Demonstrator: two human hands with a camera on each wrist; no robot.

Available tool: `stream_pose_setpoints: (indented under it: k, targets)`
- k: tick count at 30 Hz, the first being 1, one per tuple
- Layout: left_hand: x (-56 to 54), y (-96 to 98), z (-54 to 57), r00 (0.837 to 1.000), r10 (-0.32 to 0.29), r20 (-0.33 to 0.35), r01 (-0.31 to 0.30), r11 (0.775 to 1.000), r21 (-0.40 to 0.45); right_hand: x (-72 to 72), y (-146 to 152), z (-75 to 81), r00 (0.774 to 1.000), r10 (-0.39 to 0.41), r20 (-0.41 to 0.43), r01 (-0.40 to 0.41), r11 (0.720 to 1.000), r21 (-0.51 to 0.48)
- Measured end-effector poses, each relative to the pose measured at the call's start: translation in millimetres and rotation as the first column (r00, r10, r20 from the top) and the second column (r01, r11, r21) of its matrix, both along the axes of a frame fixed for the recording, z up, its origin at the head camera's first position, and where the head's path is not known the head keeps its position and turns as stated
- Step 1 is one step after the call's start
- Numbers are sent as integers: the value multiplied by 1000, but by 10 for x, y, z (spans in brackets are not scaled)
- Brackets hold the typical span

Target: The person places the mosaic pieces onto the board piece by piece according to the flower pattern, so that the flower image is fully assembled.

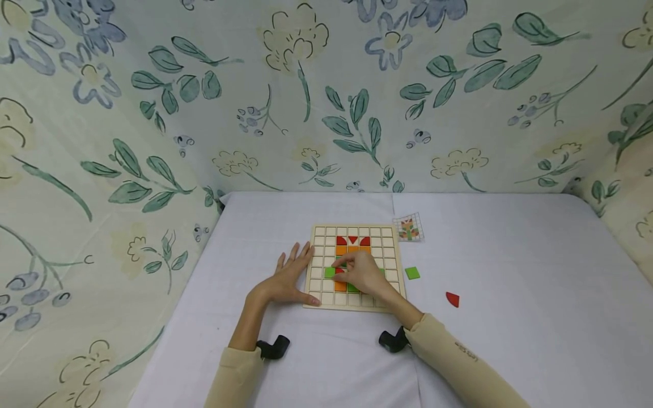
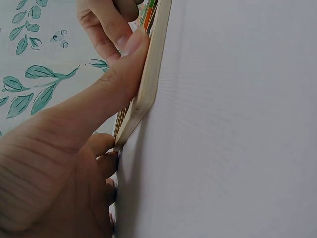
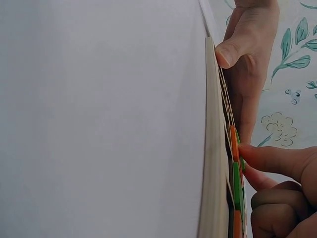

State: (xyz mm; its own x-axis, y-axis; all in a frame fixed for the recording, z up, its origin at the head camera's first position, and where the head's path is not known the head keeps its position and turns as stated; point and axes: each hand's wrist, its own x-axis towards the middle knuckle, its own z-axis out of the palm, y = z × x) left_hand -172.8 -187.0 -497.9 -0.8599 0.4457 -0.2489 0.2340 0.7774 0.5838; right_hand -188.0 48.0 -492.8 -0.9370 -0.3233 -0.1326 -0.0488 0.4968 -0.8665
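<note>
A square wooden grid board (image 1: 316,288) lies on the table, with red, orange and green tiles set in its cells. My left hand (image 1: 285,281) is spread along its left side, fingertips at the upper left edge. The left thumb (image 2: 114,82) rests on the frame near the lower left corner. Over the middle of the board, my right hand (image 1: 363,273) pinches a small red tile (image 1: 339,271) between thumb and index finger, its other fingers curled in. The red tile is partly hidden; a light green tile (image 1: 330,273) sits just left of it.
Right of the board lie a loose light green square tile (image 1: 412,273) and a red quarter-round tile (image 1: 452,299). A pattern card (image 1: 408,228) with a coloured picture is at the board's upper right corner. White cloth (image 1: 510,243) covers the table; floral fabric (image 1: 357,102) hangs behind.
</note>
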Motion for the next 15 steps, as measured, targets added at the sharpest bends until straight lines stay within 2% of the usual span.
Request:
stream_pose_setpoints:
  k: [15]
  targets:
    - [-9,-5,-21,1000,-1,-8,1,1000,1,4,-27,5,1000,-17,17,18,1000,-9]
